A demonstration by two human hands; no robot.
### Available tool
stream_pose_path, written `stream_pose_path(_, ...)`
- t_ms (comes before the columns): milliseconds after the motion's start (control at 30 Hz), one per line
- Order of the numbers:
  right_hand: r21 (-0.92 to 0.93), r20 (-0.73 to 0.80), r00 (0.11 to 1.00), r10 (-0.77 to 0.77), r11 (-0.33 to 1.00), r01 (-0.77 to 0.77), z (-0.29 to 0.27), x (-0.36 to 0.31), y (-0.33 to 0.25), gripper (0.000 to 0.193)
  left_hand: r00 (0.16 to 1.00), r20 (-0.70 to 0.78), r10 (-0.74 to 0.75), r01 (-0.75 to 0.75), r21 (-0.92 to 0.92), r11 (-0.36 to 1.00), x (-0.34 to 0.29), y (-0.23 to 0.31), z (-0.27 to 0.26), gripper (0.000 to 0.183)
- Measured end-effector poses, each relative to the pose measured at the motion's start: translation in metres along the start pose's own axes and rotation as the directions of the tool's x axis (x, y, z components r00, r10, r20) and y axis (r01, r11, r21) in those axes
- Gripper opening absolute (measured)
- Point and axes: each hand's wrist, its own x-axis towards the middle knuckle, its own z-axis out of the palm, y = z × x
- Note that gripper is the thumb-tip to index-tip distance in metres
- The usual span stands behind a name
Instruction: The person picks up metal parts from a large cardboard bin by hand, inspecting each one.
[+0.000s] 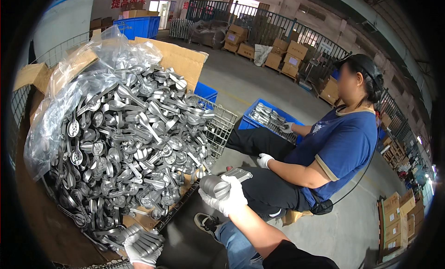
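A large heap of grey cast-metal handles [134, 130], each with a rounded head and a narrow stem, fills the box at my left. My left hand [141, 256], in a white glove, is closed around several of these handles at the heap's near edge, their stems fanned to the right. Farther right, beside the heap, my gloved right hand [229, 201] grips a nested stack of metal handles [215, 186], rounded heads to the left and stems pointing right. Part of each grip is hidden by the handles.
Crumpled clear plastic [41, 144] and cardboard flaps [178, 60] line the wire-mesh cage [220, 125]. Seated at right, a co-worker [343, 134] in white gloves reaches into a blue crate [245, 123] of metal parts. Cartons [391, 222] stand at lower right.
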Motion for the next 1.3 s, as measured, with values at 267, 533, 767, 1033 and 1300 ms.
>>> stream_pose_path(267,0.034,0.006,0.999,-0.048,0.998,0.047,-0.009,0.011,-0.013,0.064,0.985,0.17,0.002,-0.01,0.049,0.999,-0.001,-0.005,0.01,0.022)
stream_pose_path(533,0.084,-0.006,1.0,-0.005,0.996,0.005,-0.011,0.018,-0.017,0.056,0.949,-0.252,0.188,-0.127,0.24,0.962,-0.015,-0.008,0.053,0.026)
stream_pose_path(767,0.06,0.009,1.0,-0.009,0.998,0.008,-0.009,0.017,-0.017,0.058,0.965,-0.238,0.114,-0.104,0.054,0.993,-0.009,-0.005,0.047,0.024)
stream_pose_path(1033,0.036,0.155,0.985,-0.073,0.997,0.068,-0.015,0.019,-0.016,0.051,0.937,0.302,0.175,-0.238,0.184,0.954,0.002,-0.006,0.01,0.035)
stream_pose_path(1300,0.097,0.069,0.995,-0.069,0.993,0.062,-0.015,0.022,-0.018,0.048,0.991,0.133,-0.003,-0.003,0.041,0.999,-0.001,-0.004,0.008,0.033)
